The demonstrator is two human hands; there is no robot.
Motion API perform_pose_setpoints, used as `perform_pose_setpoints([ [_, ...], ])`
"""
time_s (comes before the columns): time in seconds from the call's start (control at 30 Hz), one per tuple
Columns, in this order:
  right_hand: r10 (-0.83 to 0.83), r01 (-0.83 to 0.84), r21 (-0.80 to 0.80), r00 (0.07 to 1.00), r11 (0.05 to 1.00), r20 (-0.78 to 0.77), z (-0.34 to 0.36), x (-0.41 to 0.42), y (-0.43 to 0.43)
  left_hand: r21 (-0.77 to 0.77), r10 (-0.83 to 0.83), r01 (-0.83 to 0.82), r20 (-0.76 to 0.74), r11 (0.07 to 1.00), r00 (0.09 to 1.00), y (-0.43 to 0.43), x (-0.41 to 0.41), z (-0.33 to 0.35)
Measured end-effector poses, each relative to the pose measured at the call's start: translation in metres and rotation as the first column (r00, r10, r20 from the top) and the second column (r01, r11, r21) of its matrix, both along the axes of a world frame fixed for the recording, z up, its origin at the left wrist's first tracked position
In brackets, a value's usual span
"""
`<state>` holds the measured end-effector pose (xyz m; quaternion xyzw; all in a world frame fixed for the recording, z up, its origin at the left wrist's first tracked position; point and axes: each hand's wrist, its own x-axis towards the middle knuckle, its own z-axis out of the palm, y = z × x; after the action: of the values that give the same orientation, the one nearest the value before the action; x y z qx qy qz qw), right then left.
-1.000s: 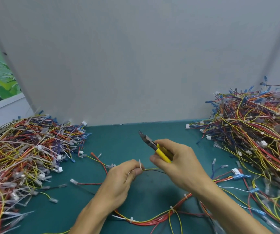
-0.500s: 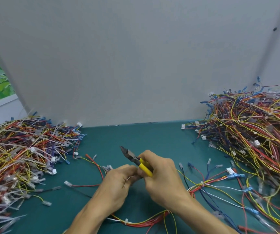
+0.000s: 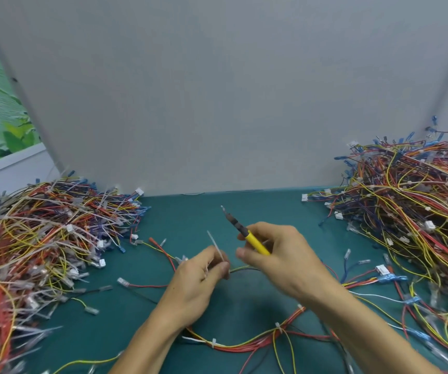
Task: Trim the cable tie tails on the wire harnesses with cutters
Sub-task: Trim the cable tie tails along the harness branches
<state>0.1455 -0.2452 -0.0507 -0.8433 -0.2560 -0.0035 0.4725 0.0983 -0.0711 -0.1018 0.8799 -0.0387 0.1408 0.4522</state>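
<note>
- Head view: along the left edge of the green tabletop point(image 3: 190, 209) lies the left pile of harnesses point(image 3: 42, 238), a tangle of red, yellow, white and blue wires with many pale tie tails sticking out.
- Just right of that pile, a loose red wire point(image 3: 142, 285) with a clear terminal lies flat on the tabletop.
- Near the middle, the left hand point(image 3: 198, 276) has its fingers curled and pinches the held harness point(image 3: 240, 268) between thumb and fingertips.
- A white cable tie tail point(image 3: 215, 247) stands up from that pinch, leaning slightly left.
- Right of the tail and not touching it are the cutters point(image 3: 240, 229) (yellow handles, dark head). Their tip points up and left toward the far edge, and the blades are too blurred to tell whether they are parted.
- The right hand point(image 3: 279, 257) wraps its fingers round the yellow handles.
- Toward the front edge, below both wrists, another tied harness point(image 3: 277, 327) lies on the tabletop.
- The right pile of harnesses point(image 3: 406, 211) is heaped along the right edge.
- A grey panel point(image 3: 217, 90) stands along the far edge.
</note>
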Motion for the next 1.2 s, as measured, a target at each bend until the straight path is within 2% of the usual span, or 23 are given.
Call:
perform_pose_setpoints([
  [0.07, -0.017, 0.027, -0.131, 0.997, 0.991, 0.077, 0.01, 0.007, -0.013, -0.071, -0.035, 0.031, -0.046, 0.997, 0.998, 0.002, -0.001, 0.0],
  [0.13, 0.013, 0.043, -0.338, 0.987, 0.94, 0.161, 0.019, 0.012, -0.026, -0.076, -0.035, 0.031, -0.053, 0.997, 0.998, 0.003, -0.001, 0.0],
  [0.23, 0.139, 0.009, -0.641, 0.974, 0.768, 0.18, 0.024, 0.015, -0.037, -0.057, -0.04, 0.037, -0.045, 0.998, 0.998, 0.003, -0.001, 0.001],
  [0.3, 0.149, 0.003, -0.735, 0.979, 0.678, 0.142, 0.024, 0.016, -0.039, -0.049, -0.048, 0.045, -0.051, 0.998, 0.998, 0.003, -0.001, 0.001],
  [0.4, 0.14, 0.026, -0.794, 0.98, 0.607, 0.139, 0.019, 0.019, -0.042, -0.134, -0.067, 0.053, -0.102, 0.99, 0.993, 0.003, -0.001, 0.0],
  [0.6, 0.169, 0.064, -0.862, 0.971, 0.503, 0.17, 0.015, 0.014, -0.037, -0.079, -0.063, 0.056, -0.084, 0.995, 0.994, 0.0, 0.001, -0.003],
  [1.2, 0.259, 0.013, -0.873, 0.953, 0.488, 0.159, 0.003, 0.015, -0.028, -0.071, -0.042, 0.035, -0.094, 0.997, 0.995, 0.001, 0.003, -0.004],
])
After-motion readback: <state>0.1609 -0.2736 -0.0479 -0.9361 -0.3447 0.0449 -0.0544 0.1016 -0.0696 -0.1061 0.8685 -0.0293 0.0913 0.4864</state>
